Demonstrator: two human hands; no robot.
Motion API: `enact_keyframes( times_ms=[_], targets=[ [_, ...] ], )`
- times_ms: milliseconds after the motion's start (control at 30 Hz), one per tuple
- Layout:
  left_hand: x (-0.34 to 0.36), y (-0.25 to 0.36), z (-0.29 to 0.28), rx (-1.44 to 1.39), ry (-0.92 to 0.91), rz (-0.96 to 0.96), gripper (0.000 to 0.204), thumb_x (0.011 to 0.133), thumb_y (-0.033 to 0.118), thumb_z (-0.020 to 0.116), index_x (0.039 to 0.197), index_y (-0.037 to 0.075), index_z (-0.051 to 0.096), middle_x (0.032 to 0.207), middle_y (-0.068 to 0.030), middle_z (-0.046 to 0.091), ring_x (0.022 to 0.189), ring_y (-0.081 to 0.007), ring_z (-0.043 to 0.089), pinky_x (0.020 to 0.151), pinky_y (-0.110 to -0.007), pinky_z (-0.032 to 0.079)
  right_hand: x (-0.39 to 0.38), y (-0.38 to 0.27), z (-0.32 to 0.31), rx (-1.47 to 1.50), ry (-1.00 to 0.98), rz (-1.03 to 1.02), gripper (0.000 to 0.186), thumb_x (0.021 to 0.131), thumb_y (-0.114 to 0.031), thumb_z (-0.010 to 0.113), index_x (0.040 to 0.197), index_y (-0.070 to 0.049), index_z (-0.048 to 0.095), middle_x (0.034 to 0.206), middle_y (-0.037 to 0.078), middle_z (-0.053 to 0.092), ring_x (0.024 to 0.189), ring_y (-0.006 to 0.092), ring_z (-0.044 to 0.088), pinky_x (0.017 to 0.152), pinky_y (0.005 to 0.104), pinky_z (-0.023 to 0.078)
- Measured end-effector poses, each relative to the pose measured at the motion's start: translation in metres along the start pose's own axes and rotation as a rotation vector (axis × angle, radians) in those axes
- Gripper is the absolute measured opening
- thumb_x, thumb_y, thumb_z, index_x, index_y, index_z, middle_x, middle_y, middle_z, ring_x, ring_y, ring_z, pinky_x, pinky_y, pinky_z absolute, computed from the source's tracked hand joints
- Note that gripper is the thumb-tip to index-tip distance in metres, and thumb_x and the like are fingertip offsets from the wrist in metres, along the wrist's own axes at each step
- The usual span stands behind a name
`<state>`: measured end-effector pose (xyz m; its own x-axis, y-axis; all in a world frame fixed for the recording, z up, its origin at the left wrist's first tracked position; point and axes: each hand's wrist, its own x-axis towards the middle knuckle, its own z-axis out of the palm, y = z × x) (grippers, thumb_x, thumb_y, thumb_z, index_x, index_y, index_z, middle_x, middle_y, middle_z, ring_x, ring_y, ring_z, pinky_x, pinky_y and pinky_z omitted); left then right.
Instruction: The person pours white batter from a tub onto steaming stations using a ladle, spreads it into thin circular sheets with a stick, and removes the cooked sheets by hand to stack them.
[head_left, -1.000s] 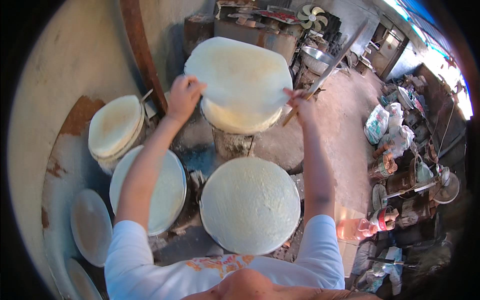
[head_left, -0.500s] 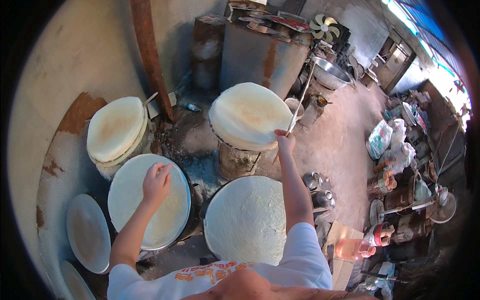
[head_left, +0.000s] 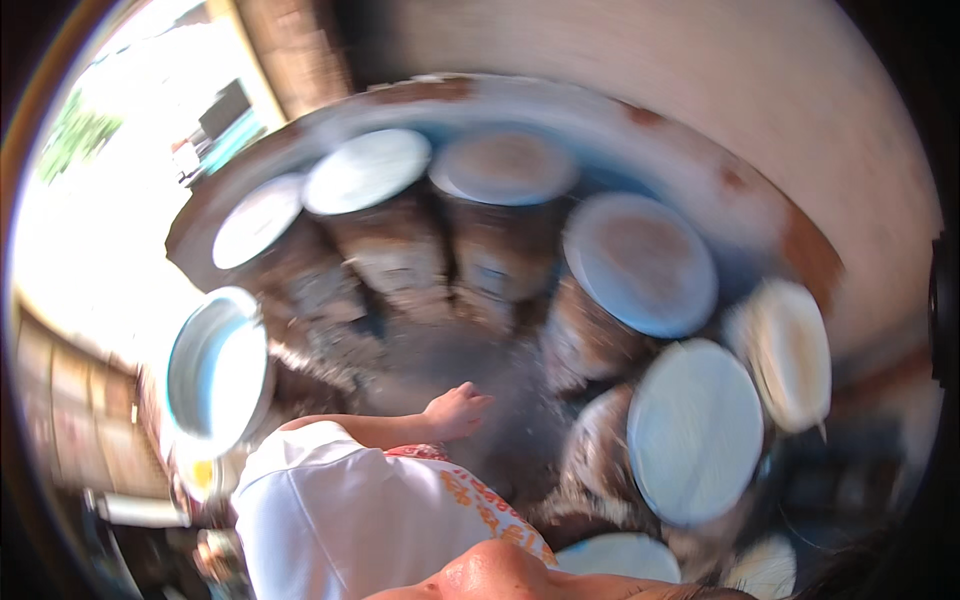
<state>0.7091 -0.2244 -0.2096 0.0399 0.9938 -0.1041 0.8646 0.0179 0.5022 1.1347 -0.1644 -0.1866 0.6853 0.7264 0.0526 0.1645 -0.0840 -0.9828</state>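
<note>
My left hand [head_left: 458,411] hangs low near the middle, in front of my white shirt, with its fingers loosely bent and a little apart. Nothing shows in it, and it touches none of the things around. My right hand is out of sight. To the right of the hand, a round flat pan [head_left: 695,432] with a pale surface stands tilted in view on a sooty drum-shaped base [head_left: 600,450]. Behind it lies a thick cream-coloured round disc [head_left: 790,355] with a browned middle. Motion blurs the whole picture.
Several more round pans stand in an arc along the curved wall, among them a brownish one [head_left: 640,262] and a white one [head_left: 368,170]. A deep pale basin [head_left: 183,372] sits at the left. Bright light enters through an opening [head_left: 120,220] at the far left.
My view has swung left, toward the curved row of pans. My left hand has come away from above a pale pan. My right hand, which held a long thin stick, has left the picture.
</note>
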Motion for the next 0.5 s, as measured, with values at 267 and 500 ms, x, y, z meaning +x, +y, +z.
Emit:
enact_keyframes(
  times_ms=[267,500],
  targets=[
    [-0.257,-0.393,-0.115,0.197,0.663,-1.239,0.059,0.087,0.028,0.056,0.138,0.008,0.037,0.125,-0.0288,0.047,0.109,-0.0435,0.051,0.093,-0.048,0.041,-0.31,-0.049,0.311,-0.195,-1.309,-0.109,0.015,0.088,-0.007,0.057,0.101,-0.007,0.065,0.09,0.01,0.067,0.079,0.0167,0.061,0.072,0.0302,0.05],
    [-0.279,-0.572,-0.095,-0.303,1.041,-1.595,0.04,0.093,0.038,0.044,0.11,0.006,0.062,0.121,-0.039,0.045,0.109,-0.0493,0.047,0.1,-0.052,0.032,-0.564,-0.129,0.445,-0.249,-2.091,-0.829,0.044,0.083,-0.013,0.062,0.125,-0.014,0.047,0.096,0.019,0.064,0.091,0.039,0.061,0.076,0.046,0.049]
  ],
)
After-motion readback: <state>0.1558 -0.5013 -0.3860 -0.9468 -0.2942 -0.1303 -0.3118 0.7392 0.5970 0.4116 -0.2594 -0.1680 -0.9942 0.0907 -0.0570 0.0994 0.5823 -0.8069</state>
